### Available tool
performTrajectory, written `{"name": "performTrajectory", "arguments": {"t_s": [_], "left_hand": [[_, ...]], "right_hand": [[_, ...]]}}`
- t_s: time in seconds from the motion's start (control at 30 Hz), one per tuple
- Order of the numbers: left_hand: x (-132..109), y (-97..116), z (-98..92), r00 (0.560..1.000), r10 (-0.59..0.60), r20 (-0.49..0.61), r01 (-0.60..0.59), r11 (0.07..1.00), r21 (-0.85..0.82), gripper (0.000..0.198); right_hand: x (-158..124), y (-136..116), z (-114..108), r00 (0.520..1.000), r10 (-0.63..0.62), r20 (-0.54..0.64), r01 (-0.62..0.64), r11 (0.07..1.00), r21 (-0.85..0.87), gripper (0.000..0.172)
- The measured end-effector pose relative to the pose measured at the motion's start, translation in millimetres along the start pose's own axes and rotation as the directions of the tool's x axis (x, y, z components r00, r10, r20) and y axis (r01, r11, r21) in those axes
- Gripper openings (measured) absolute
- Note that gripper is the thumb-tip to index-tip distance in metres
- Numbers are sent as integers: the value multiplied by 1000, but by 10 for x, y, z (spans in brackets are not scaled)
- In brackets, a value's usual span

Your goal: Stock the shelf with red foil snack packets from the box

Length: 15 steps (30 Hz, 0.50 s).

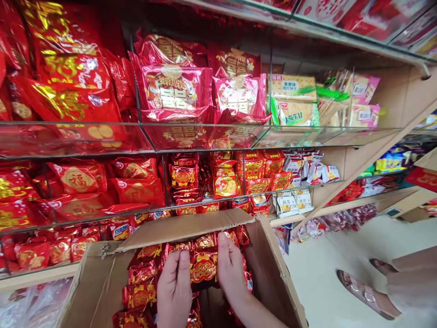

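Observation:
Inside an open cardboard box (273,264), my left hand (175,287) and my right hand (232,269) grip a red and gold snack packet (204,268) from its two sides. Both thumbs lie on top, and the fingers are mostly hidden below. Whether more packets are held beneath it, I cannot tell. Similar red packets (139,294) line the box to the left of my left hand. Others lie beyond my hands, under the raised box flap (191,230).
Glass-fronted shelves hold pink packets (177,89), large red bags (75,100), crackers (295,98) and small red packets (184,175). A glass shelf edge (205,198) runs just above the box. At right, a person's sandalled foot (368,294) stands on the floor.

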<state>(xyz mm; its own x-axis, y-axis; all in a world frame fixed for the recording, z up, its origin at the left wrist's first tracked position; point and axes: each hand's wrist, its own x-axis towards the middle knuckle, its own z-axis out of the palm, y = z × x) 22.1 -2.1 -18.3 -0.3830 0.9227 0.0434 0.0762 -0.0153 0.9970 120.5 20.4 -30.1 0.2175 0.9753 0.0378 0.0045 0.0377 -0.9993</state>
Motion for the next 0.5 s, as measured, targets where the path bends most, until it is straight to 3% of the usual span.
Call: {"name": "performTrajectory", "arguments": {"t_s": [0.1,0.27,0.5], "left_hand": [[10,-16,-9,998,-10,-60,11,1000,13,37],[51,-128,-36,981,-169,-97,165,985,-57,44],[110,-171,-135,957,-256,-136,254,967,-29,43]], "right_hand": [[-13,-52,27,1000,18,5,-18,998,53,45],[3,-105,56,992,125,-35,-117,976,184,46],[-277,-12,154,980,119,160,-177,889,423,35]]}}
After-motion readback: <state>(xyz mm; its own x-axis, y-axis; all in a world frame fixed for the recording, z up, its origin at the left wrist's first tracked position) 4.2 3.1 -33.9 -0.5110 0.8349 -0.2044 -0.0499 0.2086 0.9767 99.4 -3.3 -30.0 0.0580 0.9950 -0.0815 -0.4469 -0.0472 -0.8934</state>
